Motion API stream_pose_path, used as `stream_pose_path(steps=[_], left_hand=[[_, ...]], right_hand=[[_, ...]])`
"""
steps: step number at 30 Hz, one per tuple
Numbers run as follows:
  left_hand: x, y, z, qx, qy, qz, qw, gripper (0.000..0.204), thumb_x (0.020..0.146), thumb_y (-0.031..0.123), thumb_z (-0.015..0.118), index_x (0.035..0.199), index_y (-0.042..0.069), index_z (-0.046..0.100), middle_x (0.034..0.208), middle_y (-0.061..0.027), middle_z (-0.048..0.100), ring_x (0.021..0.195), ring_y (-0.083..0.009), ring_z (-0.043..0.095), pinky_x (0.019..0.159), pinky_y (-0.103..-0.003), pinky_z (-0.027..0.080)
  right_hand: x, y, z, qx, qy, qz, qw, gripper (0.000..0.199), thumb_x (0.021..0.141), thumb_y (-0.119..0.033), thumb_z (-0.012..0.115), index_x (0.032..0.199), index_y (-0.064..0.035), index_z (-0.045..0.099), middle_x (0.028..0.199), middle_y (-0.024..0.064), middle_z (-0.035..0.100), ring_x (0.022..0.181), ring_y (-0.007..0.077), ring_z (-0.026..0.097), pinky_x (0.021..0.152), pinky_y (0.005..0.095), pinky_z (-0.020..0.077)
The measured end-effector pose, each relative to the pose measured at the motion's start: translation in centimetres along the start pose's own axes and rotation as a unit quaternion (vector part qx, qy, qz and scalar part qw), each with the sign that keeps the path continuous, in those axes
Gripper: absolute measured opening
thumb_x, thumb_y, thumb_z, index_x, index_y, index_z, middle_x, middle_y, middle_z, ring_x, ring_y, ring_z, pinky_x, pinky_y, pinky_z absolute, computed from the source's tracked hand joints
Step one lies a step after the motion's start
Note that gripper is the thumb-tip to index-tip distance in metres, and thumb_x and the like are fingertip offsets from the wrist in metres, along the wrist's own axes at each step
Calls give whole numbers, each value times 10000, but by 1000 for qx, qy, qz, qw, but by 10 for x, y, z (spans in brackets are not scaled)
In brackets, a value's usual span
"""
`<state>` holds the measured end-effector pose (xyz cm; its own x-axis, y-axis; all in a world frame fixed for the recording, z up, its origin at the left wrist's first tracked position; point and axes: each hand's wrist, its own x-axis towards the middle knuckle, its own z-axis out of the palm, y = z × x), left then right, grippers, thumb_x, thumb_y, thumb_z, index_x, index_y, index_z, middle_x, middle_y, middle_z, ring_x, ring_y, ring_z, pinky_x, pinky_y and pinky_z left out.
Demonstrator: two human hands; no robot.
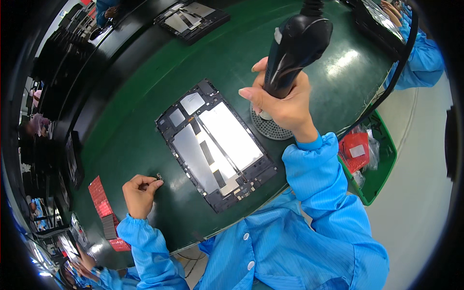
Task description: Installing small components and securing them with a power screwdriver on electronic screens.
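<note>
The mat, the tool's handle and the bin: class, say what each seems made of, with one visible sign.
Mat: probably rubber or vinyl; smooth green sheen with soft light glare.
Handle, gripped by the right hand: looks like moulded black plastic, glossy highlights.
Bin: likely hard green plastic, thin walls.

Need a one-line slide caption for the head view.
Right hand grips a black electric screwdriver beside an opened black tablet chassis on the green mat; left hand pinches a small dark part.
</note>
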<state>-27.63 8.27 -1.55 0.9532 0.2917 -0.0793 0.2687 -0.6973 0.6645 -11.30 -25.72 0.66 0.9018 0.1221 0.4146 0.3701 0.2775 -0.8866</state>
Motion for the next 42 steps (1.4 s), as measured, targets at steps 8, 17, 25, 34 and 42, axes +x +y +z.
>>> stream_pose_path(steps=[8, 17, 25, 34, 42], left_hand=[[-23, 10, -16, -113, 53, -12, 992, 95, 737, 11, 748, 789, -26, 677, 803, -73, 678, 691, -91, 614, 606, -231, 484], [-22, 39, -3, 87, -46, 234, 967, 165, 700, -45, 682, 856, 7, 690, 736, -138, 628, 672, -307, 615, 577, -354, 486], [-13, 32, 28, 17, 47, 212, 976, 109, 702, -14, 695, 806, 16, 689, 825, -110, 660, 596, -255, 615, 546, -329, 500], [-3, -2, 33, -149, 191, 83, 967, 57, 733, -26, 677, 790, -22, 682, 674, -42, 660, 539, -43, 531, 485, -201, 422], [1, -4, 30, -158, 237, 60, 957, 123, 803, 24, 671, 919, -17, 679, 716, -104, 643, 512, -109, 558, 487, -240, 447]], right_hand=[[-1, -7, 11, 10, 15, 0, 1000, 399, 722, 23, 772, 1064, 0, 567, 646, -2, 577, 526, 64, 532, 471, 213, 422], [0, -27, 80, 79, -78, -78, 991, 395, 743, 59, 716, 1095, 33, 539, 637, 26, 586, 523, 86, 555, 472, 211, 427], [19, -6, 180, 87, -176, -13, 980, 381, 741, 32, 738, 1056, 52, 524, 619, 31, 595, 488, 93, 556, 456, 223, 428], [15, 14, 190, 35, -186, -5, 982, 360, 758, 19, 740, 1048, 51, 529, 608, 36, 593, 483, 98, 557, 459, 224, 438], [14, 20, 192, 13, -189, -3, 982, 346, 763, 29, 733, 1043, 47, 529, 612, 40, 593, 484, 100, 554, 472, 227, 438]])
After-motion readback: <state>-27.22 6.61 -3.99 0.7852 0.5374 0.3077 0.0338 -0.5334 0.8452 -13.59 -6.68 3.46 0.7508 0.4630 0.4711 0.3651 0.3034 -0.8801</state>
